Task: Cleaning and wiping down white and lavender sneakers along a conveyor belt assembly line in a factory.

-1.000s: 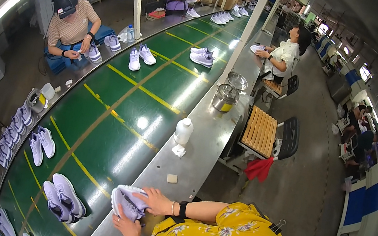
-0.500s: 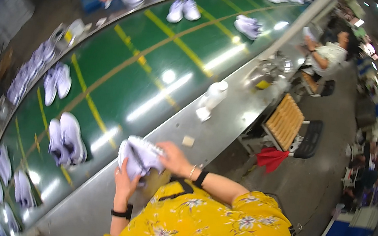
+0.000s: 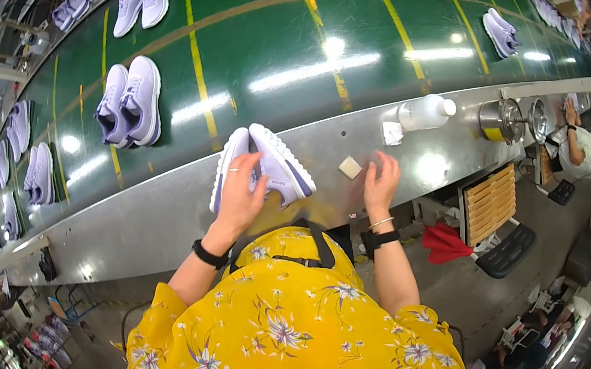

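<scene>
A pair of pale lilac sneakers with white soles rests at the bench's far edge, toes together and heels apart. My left hand (image 3: 239, 195) lies over the left sneaker (image 3: 235, 144), fingers bent around its collar, hiding its opening. Against it leans the right sneaker (image 3: 280, 161), which shows a dark purple heel stripe. Off to the right, my right hand (image 3: 381, 185) hovers over the metal bench with fingers apart and nothing in them. Nearest to it is a small cream-coloured square block (image 3: 349, 166) lying on the bench.
Beyond the metal bench (image 3: 147, 220) runs a green belt (image 3: 256, 35) carrying more lilac sneakers (image 3: 130, 101). A white bottle (image 3: 426, 114) lies beside crumpled white paper (image 3: 392, 133). Farther right are a metal pot (image 3: 499, 120), a slatted wooden stool (image 3: 489, 204), a red cloth (image 3: 446, 243) and a seated co-worker (image 3: 588, 154).
Both hands held the sneakers up together before; now the pair is down on the bench. My right hand has let go and moved right, toward the block. The view has turned.
</scene>
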Demonstrator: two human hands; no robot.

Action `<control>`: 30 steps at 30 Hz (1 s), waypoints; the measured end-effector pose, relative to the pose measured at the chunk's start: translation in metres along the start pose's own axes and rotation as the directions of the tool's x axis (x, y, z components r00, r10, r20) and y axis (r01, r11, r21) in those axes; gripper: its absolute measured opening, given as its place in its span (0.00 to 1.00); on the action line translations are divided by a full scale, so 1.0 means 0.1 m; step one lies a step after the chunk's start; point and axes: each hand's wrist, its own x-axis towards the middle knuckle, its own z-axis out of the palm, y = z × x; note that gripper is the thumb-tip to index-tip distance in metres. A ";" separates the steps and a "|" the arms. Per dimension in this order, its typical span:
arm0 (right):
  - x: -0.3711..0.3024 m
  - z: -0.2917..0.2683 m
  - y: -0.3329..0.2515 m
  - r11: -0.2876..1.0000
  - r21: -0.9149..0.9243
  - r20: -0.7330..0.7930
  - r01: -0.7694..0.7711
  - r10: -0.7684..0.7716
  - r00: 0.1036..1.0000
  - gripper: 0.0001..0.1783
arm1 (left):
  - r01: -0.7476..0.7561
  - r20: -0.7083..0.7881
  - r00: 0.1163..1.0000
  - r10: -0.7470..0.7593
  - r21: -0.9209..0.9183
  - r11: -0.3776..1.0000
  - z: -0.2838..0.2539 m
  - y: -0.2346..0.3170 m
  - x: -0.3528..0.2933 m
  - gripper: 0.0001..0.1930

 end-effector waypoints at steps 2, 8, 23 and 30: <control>0.21 -0.01 0.08 0.983 -0.104 -0.076 0.149 -0.157 0.985 0.24 | -0.151 0.085 0.986 0.147 0.048 0.987 0.18 0.10 0.01 0.30; 0.69 0.03 0.26 0.943 -0.304 -0.042 0.131 -0.151 0.988 0.25 | 0.080 0.014 0.997 -0.081 0.093 0.992 0.54 -0.01 0.08 0.43; 0.78 0.31 -0.47 0.932 0.347 0.226 -0.101 0.021 0.974 0.11 | 0.319 0.168 0.927 -0.335 0.118 0.940 0.86 0.04 0.50 0.58; 0.66 0.61 -1.17 0.875 0.335 0.146 0.350 -0.415 0.898 0.11 | 0.366 0.249 0.878 -0.409 0.202 0.908 0.87 0.13 0.68 0.67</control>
